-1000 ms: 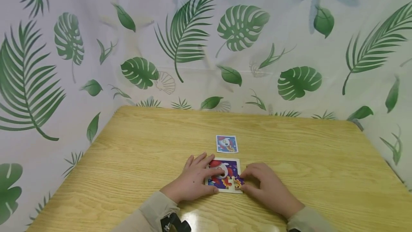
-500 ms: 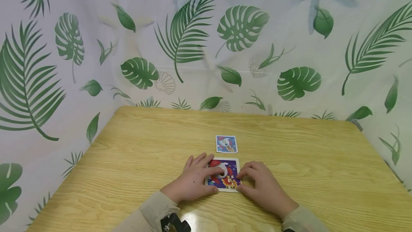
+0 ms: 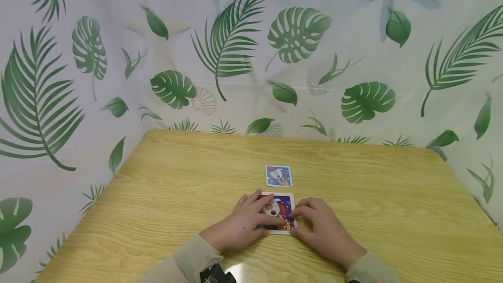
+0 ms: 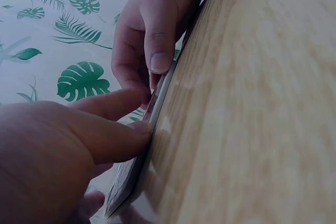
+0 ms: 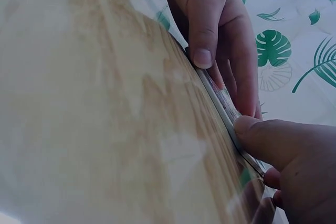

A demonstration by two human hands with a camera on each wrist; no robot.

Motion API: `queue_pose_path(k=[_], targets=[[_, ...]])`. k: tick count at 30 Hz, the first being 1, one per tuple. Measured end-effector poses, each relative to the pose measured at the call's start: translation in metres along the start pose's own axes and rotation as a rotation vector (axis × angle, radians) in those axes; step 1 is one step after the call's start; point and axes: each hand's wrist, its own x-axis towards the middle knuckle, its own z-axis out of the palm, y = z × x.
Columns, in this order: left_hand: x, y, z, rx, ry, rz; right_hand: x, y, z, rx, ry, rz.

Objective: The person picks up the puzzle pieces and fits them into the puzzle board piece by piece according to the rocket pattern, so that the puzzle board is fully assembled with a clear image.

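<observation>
A small jigsaw puzzle [image 3: 284,203] in a white-rimmed frame lies on the table, its picture a white and red rocket with orange flames on purple. My left hand [image 3: 243,224] lies over its left side, fingers spread, the index fingertip on the flames near the lower right. That hand hides the puzzle's left part. At the right edge, my right hand [image 3: 322,226] has thumb and bent fingers around the lower right corner. The right wrist view shows the right thumb [image 5: 249,125] against the frame's edge [image 5: 223,111]. Low in the left wrist view, the left thumb [image 4: 134,132] touches the near edge.
A small picture card [image 3: 279,176] with the same rocket lies just beyond the puzzle. The wooden table [image 3: 188,165] extends to a leaf-patterned curtain [image 3: 235,112] at the back and left. A black wrist mount [image 3: 216,274] sits on the left sleeve.
My right hand has brought a flame-printed puzzle piece leftward into the lower right corner, where the gap has closed. My left index finger has moved from the rocket onto the flames.
</observation>
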Motion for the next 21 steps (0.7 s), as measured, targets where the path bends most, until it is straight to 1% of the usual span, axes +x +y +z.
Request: queue_pose_path(k=[2,4,7,15,21], targets=[[-0.001,0.0,0.0,0.027,0.004,0.03,-0.001,0.001,0.0,0.005,-0.001,-0.011],[-0.002,0.0,0.0,0.035,0.006,0.046,-0.001,0.002,0.0,0.003,-0.005,-0.02],[-0.002,0.0,-0.001,0.032,-0.004,0.047,-0.002,0.003,-0.001,-0.013,-0.016,-0.03],[-0.003,-0.002,-0.003,0.018,-0.016,0.055,-0.003,0.01,-0.002,-0.074,-0.088,-0.049],[-0.003,-0.003,-0.002,0.015,-0.018,0.062,-0.004,0.014,-0.005,-0.073,-0.101,-0.093]])
